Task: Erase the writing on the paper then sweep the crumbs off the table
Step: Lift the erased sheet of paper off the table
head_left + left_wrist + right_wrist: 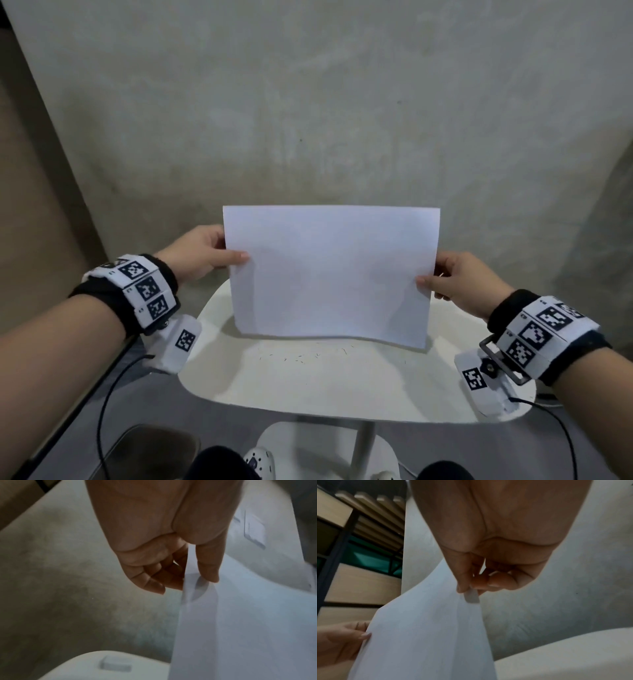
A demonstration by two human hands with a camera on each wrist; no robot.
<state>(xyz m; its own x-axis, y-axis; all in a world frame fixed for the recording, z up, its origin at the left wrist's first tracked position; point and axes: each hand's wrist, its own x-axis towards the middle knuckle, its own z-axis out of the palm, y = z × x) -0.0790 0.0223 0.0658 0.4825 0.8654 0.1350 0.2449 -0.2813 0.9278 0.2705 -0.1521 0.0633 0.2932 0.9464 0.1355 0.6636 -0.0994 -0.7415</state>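
Both the left hand and right hand pinch the paper by its side edges, tilted upright above the tabletop, probably tipping crumbs off.

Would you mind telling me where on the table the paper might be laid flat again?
The bare near part of the table, between the crumbs and the front rim, is free. Behind the crumbs it is crowded: the paper, pinched by the left hand and right hand, hangs there, and an eraser lies beyond it.
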